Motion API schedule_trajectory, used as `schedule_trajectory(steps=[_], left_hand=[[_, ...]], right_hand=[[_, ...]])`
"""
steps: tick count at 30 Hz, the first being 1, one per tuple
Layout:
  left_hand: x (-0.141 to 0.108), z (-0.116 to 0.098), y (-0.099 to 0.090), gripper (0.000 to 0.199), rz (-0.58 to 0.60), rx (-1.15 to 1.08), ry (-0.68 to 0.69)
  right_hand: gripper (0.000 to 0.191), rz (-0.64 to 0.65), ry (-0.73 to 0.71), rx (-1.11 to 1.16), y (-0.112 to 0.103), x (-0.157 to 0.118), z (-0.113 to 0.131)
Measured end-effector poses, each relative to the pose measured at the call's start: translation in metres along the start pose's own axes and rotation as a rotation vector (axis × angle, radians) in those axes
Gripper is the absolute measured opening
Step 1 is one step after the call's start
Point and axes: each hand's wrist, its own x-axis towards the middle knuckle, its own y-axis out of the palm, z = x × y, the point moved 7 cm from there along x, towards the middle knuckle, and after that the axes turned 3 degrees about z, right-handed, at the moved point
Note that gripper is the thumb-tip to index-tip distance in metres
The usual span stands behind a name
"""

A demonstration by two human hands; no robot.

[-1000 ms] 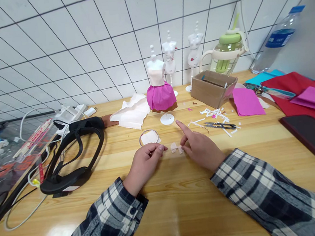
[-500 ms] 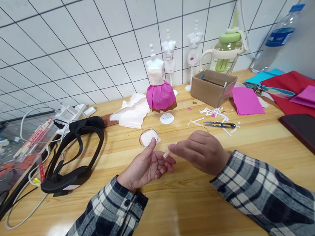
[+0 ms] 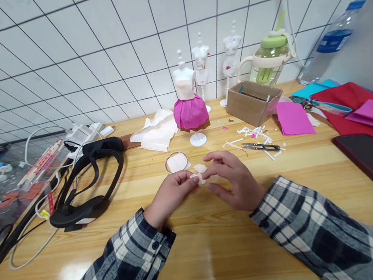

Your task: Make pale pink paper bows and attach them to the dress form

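A small cream fabric bow (image 3: 199,169) is pinched between the thumb and fingers of my left hand (image 3: 174,193). My right hand (image 3: 233,180) is at the bow's right side with its fingers apart, the fingertips close to or touching it. Just behind my left hand lies a thin wire ring (image 3: 166,164) around a pale fabric piece (image 3: 177,162). Farther back stands a small white dress form (image 3: 184,75) wearing a cream top and a pleated magenta skirt (image 3: 191,112). Dark thread snips (image 3: 260,147) lie beyond my right hand, beside white scraps (image 3: 255,133).
A black headset frame (image 3: 90,178) and cables are at left, with cream cloth (image 3: 158,132) behind. At back right are two more dress forms, a cardboard box (image 3: 253,104), a green-lidded jug (image 3: 269,58) and a bottle. Coloured fabric and a phone (image 3: 371,166) sit right.
My left hand has turned over and its fingers have closed on the cream bow, which now shows spread out. My right hand's fingers have opened from their pinch.
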Motion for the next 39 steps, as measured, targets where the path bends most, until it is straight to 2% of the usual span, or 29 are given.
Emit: schedule_trajectory(steps=[3,7,17,31,39], left_hand=[[0.0,-0.006,0.0,0.034,-0.043,0.265,0.063],[-0.002,-0.009,0.003,0.032,-0.061,0.371,0.104],[-0.006,-0.017,0.007,0.025,-0.044,0.378,0.162],[-0.009,-0.024,0.009,0.027,-0.023,0.307,0.244],[-0.009,-0.028,0.003,0.023,-0.057,0.284,0.282]], right_hand=[[0.005,-0.037,0.129,0.097,0.003,0.0,-0.008],[0.004,-0.01,0.136,0.071,0.006,-0.001,-0.011],[0.005,0.015,0.153,0.027,0.01,-0.002,-0.011],[0.009,-0.007,0.042,-0.08,0.006,-0.002,-0.002],[0.011,0.009,0.063,-0.081,0.004,-0.001,-0.002]])
